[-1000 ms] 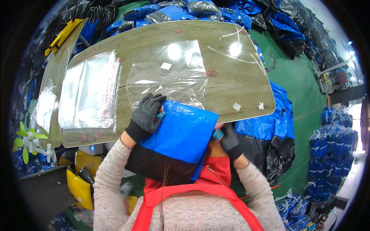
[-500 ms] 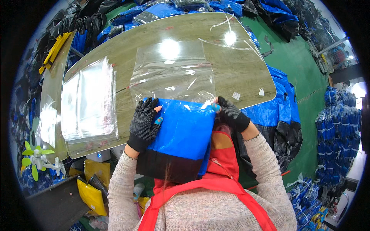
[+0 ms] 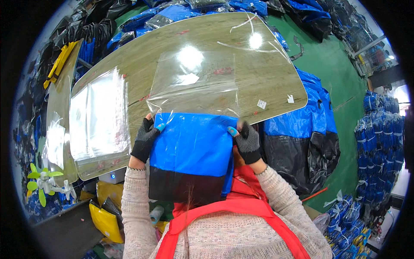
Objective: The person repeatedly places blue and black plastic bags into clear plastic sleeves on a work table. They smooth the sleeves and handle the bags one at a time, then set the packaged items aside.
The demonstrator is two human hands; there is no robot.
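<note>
A folded blue and black garment (image 3: 189,155) lies at the near edge of a wooden table (image 3: 129,73), its top edge at the mouth of a clear plastic bag (image 3: 196,84) spread flat on the table. My left hand (image 3: 145,139), in a dark glove, grips the garment's upper left corner together with the bag's edge. My right hand (image 3: 246,140), also gloved, grips the upper right corner the same way. The garment's black lower part hangs over my red apron (image 3: 224,211).
A stack of clear bags (image 3: 97,114) lies on the table's left. Small white labels (image 3: 261,104) sit near its right edge. Blue and black garments (image 3: 302,142) are piled to the right and beyond the table. A yellow bag (image 3: 103,213) and a small fan (image 3: 41,183) are below left.
The garment was lifted up to the bag's mouth. My right hand came from beneath it to grip its upper right corner, and both hands moved out to the corners.
</note>
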